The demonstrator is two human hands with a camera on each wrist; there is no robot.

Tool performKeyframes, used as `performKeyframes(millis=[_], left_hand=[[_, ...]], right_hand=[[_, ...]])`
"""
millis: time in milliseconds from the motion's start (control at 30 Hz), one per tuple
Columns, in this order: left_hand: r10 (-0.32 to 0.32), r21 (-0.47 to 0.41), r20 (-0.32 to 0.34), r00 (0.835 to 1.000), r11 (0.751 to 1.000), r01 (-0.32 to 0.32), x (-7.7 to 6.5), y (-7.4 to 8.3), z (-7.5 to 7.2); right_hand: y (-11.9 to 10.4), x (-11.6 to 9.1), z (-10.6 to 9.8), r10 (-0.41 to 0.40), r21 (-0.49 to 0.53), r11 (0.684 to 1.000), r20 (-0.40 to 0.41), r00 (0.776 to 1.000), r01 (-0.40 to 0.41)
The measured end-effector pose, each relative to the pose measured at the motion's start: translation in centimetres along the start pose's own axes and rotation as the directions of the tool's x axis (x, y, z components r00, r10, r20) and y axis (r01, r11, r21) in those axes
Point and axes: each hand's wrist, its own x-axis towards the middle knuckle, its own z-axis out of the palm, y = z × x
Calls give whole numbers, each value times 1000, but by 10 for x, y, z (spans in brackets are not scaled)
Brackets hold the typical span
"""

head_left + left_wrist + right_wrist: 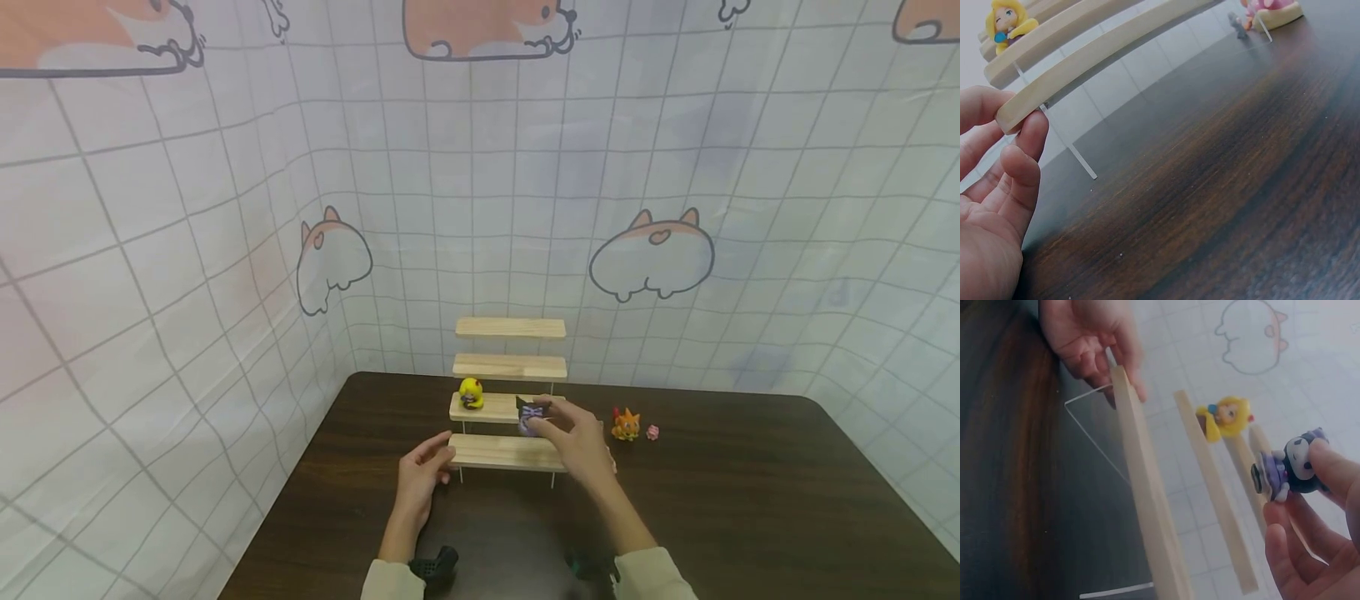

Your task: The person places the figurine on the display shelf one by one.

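Right-hand grip (581,442) pinches a black-and-purple figurine (1292,464), left-hand grip (420,473) holding the lowest wooden board (504,451)'s end.

Desk (750,483): a dark brown, wood-grained top with rounded far corners, by which the rack and several figurines are carried.
Rack (510,327): four pale wooden tiers, stepped upward toward the back and supported on thin pale legs (1082,162).
Second tier from the front (498,407): a yellow-haired figurine (471,393) is borne near the left end.
Desk, right of the rack: an orange figurine (626,425) is placed, with a tiny pink figurine (652,432) just beside it.
Desk, left wrist view: a larger pink figurine (1275,11), cut off by the upper edge, and a small grey figurine (1237,25) are seen close together.
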Motion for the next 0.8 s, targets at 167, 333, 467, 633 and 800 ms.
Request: performKeyframes(millis=[167,333,467,633,800], left_hand=[[-1,-2,-3,1000,1000,1,0,1,0],[-4,-9,2,1000,1000,4,0,1,1],[-4,-10,10,1000,1000,4,-1,1,0],[-7,-9,11,1000,1000,7,0,1,0],[-18,-11,15,1000,1000,19,-1,4,1]], right_hand=[[-5,12,6,-1,-22,1000,15,1000,1],[-7,21,10,13,-54,998,19,1000,-12],[-8,27,13,24,-62,998,18,1000,-23],[-7,35,17,22,-73,997,14,1000,-21],[-5,39,20,12,-75,997,22,1000,-11]])
